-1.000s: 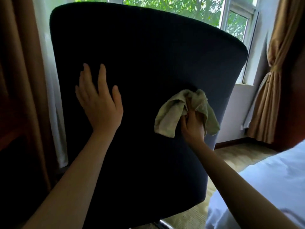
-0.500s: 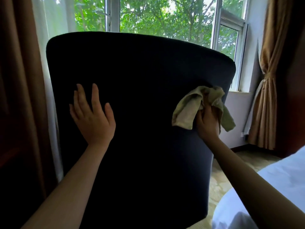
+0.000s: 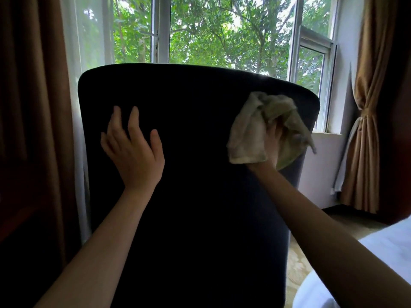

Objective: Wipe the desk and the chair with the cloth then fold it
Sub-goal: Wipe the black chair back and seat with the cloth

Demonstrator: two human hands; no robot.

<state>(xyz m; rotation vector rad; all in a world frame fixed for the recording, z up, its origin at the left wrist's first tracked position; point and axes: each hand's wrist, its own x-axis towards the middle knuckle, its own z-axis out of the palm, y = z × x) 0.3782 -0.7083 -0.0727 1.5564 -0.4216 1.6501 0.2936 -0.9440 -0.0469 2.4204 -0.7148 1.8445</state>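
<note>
The dark blue back of the chair (image 3: 195, 174) fills the middle of the view, in front of the window. My left hand (image 3: 133, 152) lies flat on its left half with straight, spread fingers. My right hand (image 3: 272, 143) grips a crumpled pale green cloth (image 3: 255, 130) and holds it against the chair back near the upper right corner. The cloth drapes over most of that hand and hides its fingers. The desk is not in view.
A window (image 3: 222, 30) with trees outside lies behind the chair. Brown curtains hang at the left (image 3: 33, 107) and, tied, at the right (image 3: 364, 130). White bedding (image 3: 387, 258) shows at the lower right, with patterned floor (image 3: 295, 270) beside the chair.
My right hand has carried the cloth up and to the right across the chair back, toward its top right corner. The view has tilted up, showing more window. My left hand stays flat.
</note>
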